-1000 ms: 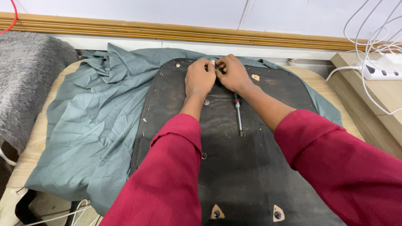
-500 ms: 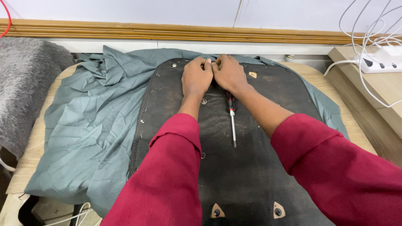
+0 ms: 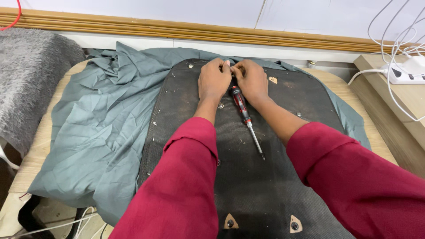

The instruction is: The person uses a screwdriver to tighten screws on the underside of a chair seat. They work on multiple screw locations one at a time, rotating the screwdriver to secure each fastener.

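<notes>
Nearest the camera, two red sleeves (image 3: 186, 186) reach forward over a dark, flat seat panel (image 3: 248, 186) lying underside up, with two small triangular cut-outs near its close edge and scattered staples and bolts across its fabric. A screwdriver (image 3: 245, 117) with a red-and-black handle lies loose on the panel between the forearms, tip toward the camera, handle toward the hands, nobody holding it. Grey-green cloth (image 3: 102, 128) spreads under the panel and bunches out to the left over the wooden desk (image 3: 35, 146).

Further on, at the panel's far edge, the left hand (image 3: 213, 82) and the right hand (image 3: 252, 79) sit knuckle to knuckle, fingers curled closed and pinching something small at that edge. What they pinch is hidden beneath the fingers, so it cannot be told.

From here the risks look like this: a staple end could prick a fingertip if the pinch slips, a forearm could nudge the loose screwdriver and roll it off the panel, and a hard tug could tear the cloth.

Beyond lie a grey fuzzy cover (image 3: 31, 75) at left, a power strip (image 3: 405, 73) with white cables at right, and a wooden moulding (image 3: 133, 28) along the wall.
</notes>
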